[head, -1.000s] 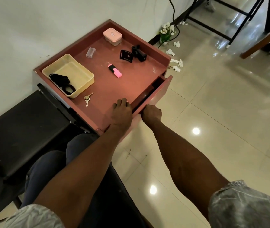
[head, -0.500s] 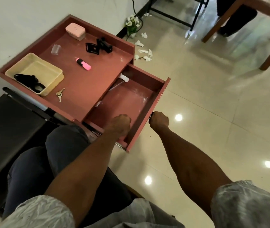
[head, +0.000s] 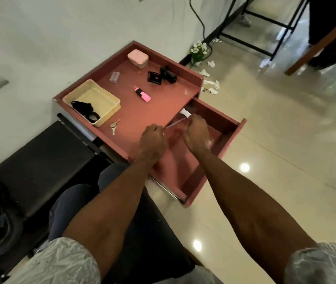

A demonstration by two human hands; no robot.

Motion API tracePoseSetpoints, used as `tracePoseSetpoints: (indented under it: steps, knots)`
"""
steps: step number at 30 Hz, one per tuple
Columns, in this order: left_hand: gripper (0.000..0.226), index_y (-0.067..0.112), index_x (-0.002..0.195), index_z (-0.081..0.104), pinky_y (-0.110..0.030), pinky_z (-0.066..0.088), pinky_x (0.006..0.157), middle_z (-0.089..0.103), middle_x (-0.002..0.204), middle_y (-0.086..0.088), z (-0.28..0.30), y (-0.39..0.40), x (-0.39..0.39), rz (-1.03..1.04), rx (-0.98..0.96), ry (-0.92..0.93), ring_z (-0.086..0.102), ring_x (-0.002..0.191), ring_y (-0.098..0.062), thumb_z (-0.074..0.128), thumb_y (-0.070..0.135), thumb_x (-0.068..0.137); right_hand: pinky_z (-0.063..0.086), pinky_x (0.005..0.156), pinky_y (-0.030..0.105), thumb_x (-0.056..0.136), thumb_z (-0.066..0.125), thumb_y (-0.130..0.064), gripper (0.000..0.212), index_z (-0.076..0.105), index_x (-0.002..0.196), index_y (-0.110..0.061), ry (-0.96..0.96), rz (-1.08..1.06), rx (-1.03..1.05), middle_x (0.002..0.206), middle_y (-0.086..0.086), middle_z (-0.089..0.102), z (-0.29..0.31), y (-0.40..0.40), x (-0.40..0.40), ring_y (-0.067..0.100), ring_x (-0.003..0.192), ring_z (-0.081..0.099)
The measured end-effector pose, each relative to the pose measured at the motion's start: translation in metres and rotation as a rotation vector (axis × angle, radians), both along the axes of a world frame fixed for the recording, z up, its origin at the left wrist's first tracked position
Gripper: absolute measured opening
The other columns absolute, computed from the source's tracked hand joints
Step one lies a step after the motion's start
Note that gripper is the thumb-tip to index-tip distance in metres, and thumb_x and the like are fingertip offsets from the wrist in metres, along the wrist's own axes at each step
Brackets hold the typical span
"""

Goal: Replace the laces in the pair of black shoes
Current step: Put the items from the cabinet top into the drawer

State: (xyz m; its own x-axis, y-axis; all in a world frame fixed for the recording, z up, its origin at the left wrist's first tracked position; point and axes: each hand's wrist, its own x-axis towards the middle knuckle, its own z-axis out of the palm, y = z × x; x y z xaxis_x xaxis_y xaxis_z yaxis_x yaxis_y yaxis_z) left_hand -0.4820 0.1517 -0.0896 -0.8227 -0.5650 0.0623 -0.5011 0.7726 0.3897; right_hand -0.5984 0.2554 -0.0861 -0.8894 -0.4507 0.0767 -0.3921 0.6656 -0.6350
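Note:
A red-brown cabinet's drawer [head: 231, 132] stands pulled out, and both my hands reach into it. At its far corner lies a small white bundle [head: 186, 113], with a thin clear strip [head: 176, 122] running from it toward my left hand. My right hand [head: 196, 132] hovers over the strip with fingers curled down at the bundle's near end, seeming to pinch it. My left hand [head: 152, 141] is at the cabinet top's front edge, knuckles up and fingers curled under, out of sight. No black shoes are in view.
On the cabinet top [head: 154, 111] sit a cream tray [head: 109, 99] holding a black item, keys [head: 114, 126], a pink highlighter [head: 142, 94], black clips [head: 162, 75], a clear box [head: 115, 76] and a pink case [head: 138, 57]. A black bench [head: 40, 156] is at left, shiny tiled floor at right.
The drawer went from nearly closed to fully pulled out. Both hands then left its front edge and reached inside toward the white bundle at the back.

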Motion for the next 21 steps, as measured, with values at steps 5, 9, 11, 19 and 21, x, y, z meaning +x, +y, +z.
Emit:
tracePoseSetpoints:
  steps: [5,9,11,19,21]
  knots:
    - [0.036,-0.001,0.121,0.058,-0.045,0.044,0.091,0.055,0.121,-0.022,0.027,-0.088,0.023,0.312,-0.055,-0.102,0.053,0.111,-0.038,0.052,0.008,0.086,0.045,0.076,0.039,0.085,0.053,-0.006,0.017,0.062,0.097,0.002,0.046,0.345,0.125,0.105,0.021,0.058,-0.002,-0.087,0.009,0.039,0.097,0.057]
    - [0.031,0.000,0.119,0.058,-0.045,0.048,0.089,0.058,0.121,-0.024,0.018,-0.143,0.036,0.359,-0.004,-0.286,0.058,0.110,-0.042,0.049,0.016,0.093,0.045,0.087,0.045,0.091,0.050,-0.007,0.027,0.057,0.116,-0.001,0.146,0.405,0.208,0.117,0.020,0.055,-0.011,-0.143,0.000,0.038,0.105,0.054]
    - [0.030,0.001,0.116,0.061,-0.045,0.049,0.087,0.060,0.119,-0.025,0.008,-0.154,0.038,0.331,-0.010,-0.321,0.060,0.108,-0.043,0.048,0.019,0.096,0.044,0.090,0.045,0.095,0.052,-0.013,0.033,0.052,0.126,-0.002,0.195,0.403,0.220,0.122,0.018,0.053,-0.015,-0.166,-0.011,0.036,0.109,0.053]
    - [0.033,-0.005,0.123,0.057,-0.046,0.050,0.089,0.053,0.123,-0.025,-0.007,-0.157,0.038,0.333,-0.050,-0.274,0.057,0.111,-0.042,0.046,0.009,0.095,0.039,0.102,0.046,0.100,0.052,-0.029,0.048,0.041,0.142,-0.009,0.194,0.447,0.393,0.138,0.018,0.046,-0.022,-0.233,-0.032,0.036,0.127,0.043]
    - [0.032,-0.005,0.123,0.057,-0.046,0.050,0.089,0.053,0.123,-0.026,-0.005,-0.156,0.038,0.344,-0.032,-0.258,0.058,0.111,-0.042,0.046,0.008,0.095,0.039,0.103,0.044,0.101,0.046,-0.016,0.040,0.045,0.139,-0.007,0.179,0.457,0.398,0.137,0.020,0.046,-0.022,-0.237,-0.031,0.037,0.127,0.042]
